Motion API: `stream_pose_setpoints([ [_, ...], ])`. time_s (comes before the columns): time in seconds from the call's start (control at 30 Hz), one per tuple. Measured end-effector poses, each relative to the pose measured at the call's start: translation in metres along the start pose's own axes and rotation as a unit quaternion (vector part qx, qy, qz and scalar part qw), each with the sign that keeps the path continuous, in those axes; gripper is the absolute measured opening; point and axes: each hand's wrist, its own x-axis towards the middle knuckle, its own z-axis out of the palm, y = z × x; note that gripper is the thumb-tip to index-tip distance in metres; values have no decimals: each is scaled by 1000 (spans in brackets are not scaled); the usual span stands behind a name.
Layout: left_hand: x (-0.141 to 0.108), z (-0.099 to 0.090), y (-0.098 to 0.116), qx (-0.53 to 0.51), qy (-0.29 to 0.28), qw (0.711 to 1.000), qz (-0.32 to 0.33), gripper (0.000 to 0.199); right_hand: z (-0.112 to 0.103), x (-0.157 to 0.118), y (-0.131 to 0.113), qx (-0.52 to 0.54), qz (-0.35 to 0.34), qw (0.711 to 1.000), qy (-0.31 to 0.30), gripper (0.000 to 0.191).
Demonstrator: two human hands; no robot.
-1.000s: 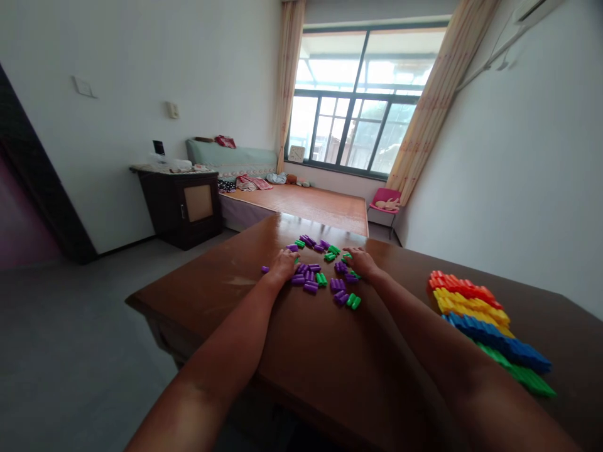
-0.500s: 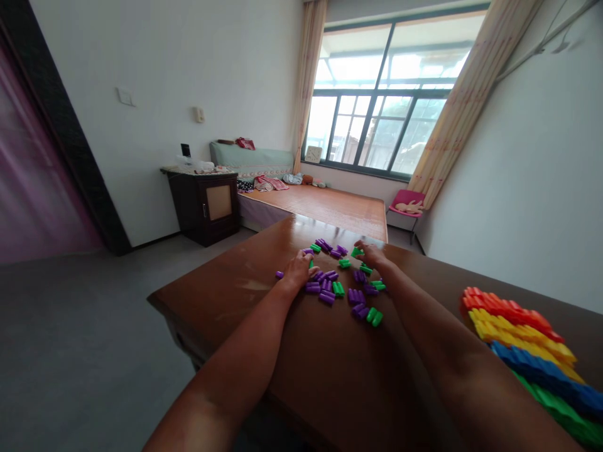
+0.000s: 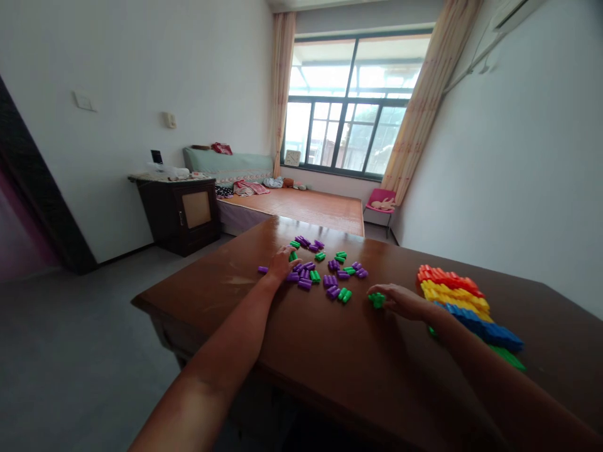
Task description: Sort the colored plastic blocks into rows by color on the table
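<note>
Purple blocks and green blocks lie scattered on the brown table. My left hand rests at the left side of the scatter, its fingers around a green block there. To the right of the scatter, my right hand holds a green block by its fingertips, low over the table. Beyond my right hand are rows of red blocks, yellow blocks, blue blocks and green ones, partly hidden by my right forearm.
A dark cabinet stands at the far left beside a bed with clothes on it. A pink chair holding a doll is below the window. The table's left corner juts out over the floor.
My right hand has moved from the far side of the scatter toward the right and nearer, carrying a green block. My left hand stays by the scatter. The view has turned to the right.
</note>
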Motion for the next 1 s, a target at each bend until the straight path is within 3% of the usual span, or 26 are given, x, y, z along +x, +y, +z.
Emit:
stream_pose_setpoints([
  [0.1, -2, 2, 6, -4, -3, 1000, 11, 39, 11, -5, -9, -23, -14, 999, 21, 41],
  [0.27, -1, 3, 30, 5, -33, 997, 65, 44, 23, -7, -24, -18, 30, 996, 84, 25],
  [0.37, -3, 8, 57, -5, -81, 991, 105, 47, 27, -12, -23, -6, 53, 993, 103, 31],
  [0.47, -10, 20, 92, -46, -125, 985, 106, 47, 30, -19, -22, 5, 74, 990, 116, 33],
  [0.63, -26, 47, 148, -70, -154, 975, 143, 39, 20, -39, -25, 20, 62, 990, 127, 28],
  [0.77, -32, 64, 179, -96, -170, 966, 171, 39, -9, -76, -6, 50, 65, 975, 208, 28],
  [0.9, -33, 79, 207, -130, -184, 954, 199, 40, -37, -134, 36, 126, 143, 938, 288, 35],
  [1.0, -35, 93, 235, -160, -192, 942, 226, 39, -43, -177, 62, 184, 187, 904, 338, 45],
])
